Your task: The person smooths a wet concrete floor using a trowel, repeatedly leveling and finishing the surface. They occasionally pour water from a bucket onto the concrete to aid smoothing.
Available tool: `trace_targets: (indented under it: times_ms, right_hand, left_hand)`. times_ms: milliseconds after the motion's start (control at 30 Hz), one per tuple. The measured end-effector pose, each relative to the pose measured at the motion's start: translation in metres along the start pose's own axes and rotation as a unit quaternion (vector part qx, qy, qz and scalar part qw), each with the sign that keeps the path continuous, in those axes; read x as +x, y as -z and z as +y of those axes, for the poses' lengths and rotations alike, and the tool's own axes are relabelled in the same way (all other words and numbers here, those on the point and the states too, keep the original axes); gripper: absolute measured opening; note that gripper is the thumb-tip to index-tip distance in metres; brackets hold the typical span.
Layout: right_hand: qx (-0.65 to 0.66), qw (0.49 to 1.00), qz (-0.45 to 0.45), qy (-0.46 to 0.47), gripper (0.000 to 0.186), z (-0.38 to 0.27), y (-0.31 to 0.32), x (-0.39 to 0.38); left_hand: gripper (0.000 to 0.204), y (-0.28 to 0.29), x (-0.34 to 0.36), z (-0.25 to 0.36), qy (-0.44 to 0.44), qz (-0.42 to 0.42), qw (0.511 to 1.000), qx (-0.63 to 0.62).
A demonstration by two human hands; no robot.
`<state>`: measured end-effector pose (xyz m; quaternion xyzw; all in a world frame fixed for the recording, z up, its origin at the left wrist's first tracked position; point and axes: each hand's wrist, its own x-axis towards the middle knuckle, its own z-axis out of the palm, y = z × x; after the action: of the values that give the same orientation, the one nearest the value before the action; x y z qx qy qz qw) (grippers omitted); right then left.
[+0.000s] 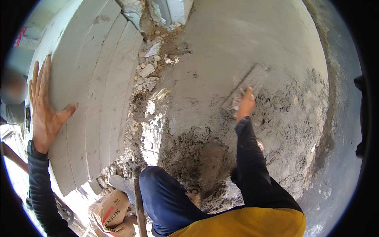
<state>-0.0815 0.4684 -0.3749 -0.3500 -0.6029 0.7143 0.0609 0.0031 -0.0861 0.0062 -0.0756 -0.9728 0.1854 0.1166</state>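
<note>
My right hand (246,106) is closed round the handle of a flat rectangular plastering trowel (245,87), whose blade lies against wet grey mortar. Beyond the blade the mortar surface (225,35) is smooth; nearer to me the mortar (205,158) is rough and lumpy. Over on the left, my left hand (45,104) rests with spread fingers on a pale grey concrete block (94,79) marked by long board lines. Nothing is held in that hand. The trowel's handle is mostly hidden by my fingers.
Rubble and broken stones (147,71) fill the strip between block and mortar. Near my bent knee stand a long wooden handle (139,201) and a torn brown cement bag (110,211). A grey wall (343,118) bounds the right side. A person (14,94) is at the far left.
</note>
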Motion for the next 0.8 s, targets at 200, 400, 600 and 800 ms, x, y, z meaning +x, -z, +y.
trace_targets:
  times_ms: [200,400,600,800]
  right_hand:
    - [-0.243,0.944,-0.201,-0.096,0.063,-0.03,-0.013,-0.017]
    - [-0.511,0.666,-0.528,-0.128,0.068,0.036,-0.004,-0.128]
    - [-0.453,0.67,-0.586,-0.046,0.068,0.078,0.062,-0.252]
    - [-0.432,0.769,-0.471,0.006,0.065,0.133,0.039,-0.35]
  left_hand:
    - [0.118,-0.006,0.001,-0.008,-0.022,-0.006,1.0,-0.001]
    - [0.113,-0.015,-0.001,-0.01,-0.04,0.06,0.997,0.0]
    - [0.114,-0.026,-0.002,-0.013,-0.019,0.095,0.995,-0.03]
    - [0.112,0.01,-0.003,0.022,-0.007,0.037,0.999,0.002]
